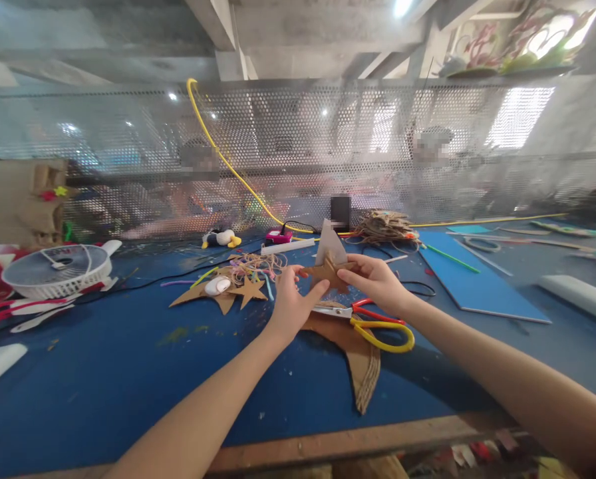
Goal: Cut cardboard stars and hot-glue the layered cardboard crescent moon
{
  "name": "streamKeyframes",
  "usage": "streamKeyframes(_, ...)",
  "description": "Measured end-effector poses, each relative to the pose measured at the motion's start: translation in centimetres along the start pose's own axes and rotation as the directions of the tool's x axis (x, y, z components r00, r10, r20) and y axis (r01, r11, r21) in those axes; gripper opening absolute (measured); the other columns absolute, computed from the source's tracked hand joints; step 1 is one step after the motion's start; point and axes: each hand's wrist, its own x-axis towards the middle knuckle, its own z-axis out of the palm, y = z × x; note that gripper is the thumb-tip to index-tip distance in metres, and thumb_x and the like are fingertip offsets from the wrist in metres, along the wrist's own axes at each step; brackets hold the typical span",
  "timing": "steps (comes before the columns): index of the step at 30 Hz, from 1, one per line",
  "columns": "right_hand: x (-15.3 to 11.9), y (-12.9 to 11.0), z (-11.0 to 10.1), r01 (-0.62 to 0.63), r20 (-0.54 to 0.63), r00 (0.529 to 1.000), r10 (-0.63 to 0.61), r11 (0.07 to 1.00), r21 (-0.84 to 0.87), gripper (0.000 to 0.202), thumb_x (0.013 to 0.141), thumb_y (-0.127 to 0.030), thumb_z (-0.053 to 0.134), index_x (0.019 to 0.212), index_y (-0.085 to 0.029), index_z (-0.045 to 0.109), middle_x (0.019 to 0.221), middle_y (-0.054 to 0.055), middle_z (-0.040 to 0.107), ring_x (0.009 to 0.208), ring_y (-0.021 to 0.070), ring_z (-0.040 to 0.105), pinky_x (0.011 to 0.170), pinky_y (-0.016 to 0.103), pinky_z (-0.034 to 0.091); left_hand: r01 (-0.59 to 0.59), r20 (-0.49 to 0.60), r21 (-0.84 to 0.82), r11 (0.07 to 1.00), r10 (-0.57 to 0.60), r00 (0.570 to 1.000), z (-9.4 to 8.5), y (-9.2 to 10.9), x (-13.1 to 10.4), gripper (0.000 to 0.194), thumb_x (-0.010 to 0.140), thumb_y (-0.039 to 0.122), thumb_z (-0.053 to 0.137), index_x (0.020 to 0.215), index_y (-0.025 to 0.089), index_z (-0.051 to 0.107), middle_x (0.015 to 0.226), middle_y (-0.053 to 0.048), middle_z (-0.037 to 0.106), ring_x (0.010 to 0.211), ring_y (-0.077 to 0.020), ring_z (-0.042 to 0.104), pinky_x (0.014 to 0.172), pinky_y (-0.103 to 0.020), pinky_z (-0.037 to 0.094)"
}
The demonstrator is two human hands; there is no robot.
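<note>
Head view: left hand (289, 303) and right hand (380, 285) pinch 2 sides of the cardboard star (328, 271), scissors (345, 311) toward the table's near edge (298, 447).

Left of the scissors (354, 314), a hand could pass low over the blue tabletop (178, 372), short of the loose cardboard star (249, 291). Curved cardboard (362, 352) lies under the scissors and juts nearer. Beyond them, the left hand (295, 299), right hand (379, 283) and held cardboard star (326, 271) block the way; farther back, a perforated metal screen (298, 146) does.
</note>
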Motion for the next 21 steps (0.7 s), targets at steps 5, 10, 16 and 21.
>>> streamKeyframes(5,0.1,0.4,-0.1,0.025,-0.025,0.999,-0.026,0.999,-0.031,0.036,0.09,-0.046,0.067,0.113,-0.019,0.072,0.09,0.003,0.074,0.076,0.0161,0.064,0.072,0.031,0.055,-0.091,0.113,0.046,0.995,0.086,0.99,0.1,-0.7,0.2,0.024,0.091,0.043,0.062,0.085,0.022,0.07,0.115,-0.01,0.065,0.122,-0.0287,0.053,0.112,-0.045,0.034)
streamKeyframes(10,0.5,0.6,-0.4,-0.054,-0.173,0.984,0.05,0.998,-0.016,0.048,0.08,-0.047,0.075,0.117,-0.017,0.072,0.087,0.004,0.076,0.072,0.0171,0.066,0.072,0.034,0.057,-0.112,0.076,0.098,0.989,0.104,0.992,0.0,-1.1,0.4,0.022,0.09,0.039,0.063,0.078,0.022,0.068,0.114,-0.01,0.065,0.118,-0.0278,0.055,0.111,-0.045,0.035)
streamKeyframes(16,0.9,1.4,-1.4,-0.109,-0.333,0.932,0.142,0.987,0.116,0.053,0.075,-0.053,0.078,0.114,-0.018,0.073,0.083,0.003,0.074,0.068,0.0152,0.066,0.067,0.033,0.059,0.018,-0.097,0.077,0.997,-0.01,0.995,-0.2,-1.6,1.0,0.022,0.088,0.038,0.063,0.074,0.021,0.066,0.109,-0.011,0.065,0.112,-0.0291,0.057,0.102,-0.044,0.041)
streamKeyframes(21,3.4,1.7,-1.5,-0.139,-0.384,0.91,0.158,0.987,0.077,0.054,0.079,-0.05,0.075,0.119,-0.016,0.07,0.073,0.001,0.068,0.064,0.0147,0.062,0.064,0.033,0.059,0.119,-0.201,-0.018,0.993,-0.12,0.972,-0.5,-1.9,1.4,0.026,0.089,0.04,0.06,0.075,0.019,0.067,0.101,-0.01,0.065,0.106,-0.0285,0.058,0.096,-0.041,0.043)
